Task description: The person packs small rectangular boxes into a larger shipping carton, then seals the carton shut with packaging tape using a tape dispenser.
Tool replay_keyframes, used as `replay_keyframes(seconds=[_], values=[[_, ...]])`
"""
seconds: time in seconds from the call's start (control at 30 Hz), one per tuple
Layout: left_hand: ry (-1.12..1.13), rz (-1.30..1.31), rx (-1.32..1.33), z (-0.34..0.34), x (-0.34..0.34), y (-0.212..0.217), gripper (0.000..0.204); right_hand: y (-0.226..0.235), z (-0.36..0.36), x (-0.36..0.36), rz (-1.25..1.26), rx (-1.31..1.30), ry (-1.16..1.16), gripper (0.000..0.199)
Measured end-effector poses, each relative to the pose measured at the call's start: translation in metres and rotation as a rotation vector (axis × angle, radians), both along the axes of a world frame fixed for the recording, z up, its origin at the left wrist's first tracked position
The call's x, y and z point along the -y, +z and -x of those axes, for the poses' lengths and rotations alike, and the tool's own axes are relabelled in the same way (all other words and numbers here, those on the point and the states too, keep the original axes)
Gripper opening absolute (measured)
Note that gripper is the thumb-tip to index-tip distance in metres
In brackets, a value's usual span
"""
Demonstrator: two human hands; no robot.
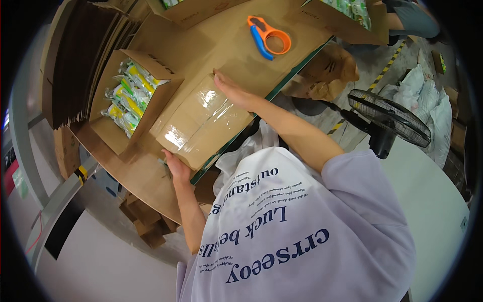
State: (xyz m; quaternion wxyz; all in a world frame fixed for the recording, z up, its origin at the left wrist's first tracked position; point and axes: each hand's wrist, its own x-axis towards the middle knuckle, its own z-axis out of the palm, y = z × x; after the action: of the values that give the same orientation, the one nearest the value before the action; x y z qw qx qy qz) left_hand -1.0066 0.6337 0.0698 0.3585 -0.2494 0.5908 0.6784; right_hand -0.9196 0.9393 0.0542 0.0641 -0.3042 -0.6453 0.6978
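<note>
Pressing down on a closed cardboard box [204, 123] sealed with clear tape, the right hand [232, 90] lies flat on its far edge, fingers spread open. The left hand [176, 168] cups the box's near corner (whether the fingers curl under, I cannot tell). The box sits mid-table [236, 50]. Just left, an open carton [128, 98] holds green, yellow and white packets. Farther off lies an orange-and-blue tape dispenser [269, 36]; a black fan [390, 118] stands to the right.
</note>
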Motion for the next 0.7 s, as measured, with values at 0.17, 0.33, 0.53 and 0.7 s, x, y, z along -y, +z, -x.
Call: replay_keyframes(seconds=[0.17, 0.33, 0.53, 0.7], values=[[0.031, 0.0, -0.002, 0.003, -0.001, -0.004, 0.062, -0.007, 0.01, 0.006, 0.388, -0.056, 0.06, 0.08], [-0.023, 0.005, 0.044, 0.005, -0.006, 0.01, 0.06, -0.019, 0.011, 0.004, 0.271, -0.005, 0.161, 0.083], [-0.019, 0.085, 0.017, 0.027, -0.002, 0.012, 0.047, 0.023, 0.017, 0.002, 0.282, 0.22, 0.228, 0.081], [0.396, -0.252, -0.119, -0.008, 0.022, 0.028, 0.047, 0.057, -0.003, 0.006, 0.785, -0.22, -0.02, 0.072]])
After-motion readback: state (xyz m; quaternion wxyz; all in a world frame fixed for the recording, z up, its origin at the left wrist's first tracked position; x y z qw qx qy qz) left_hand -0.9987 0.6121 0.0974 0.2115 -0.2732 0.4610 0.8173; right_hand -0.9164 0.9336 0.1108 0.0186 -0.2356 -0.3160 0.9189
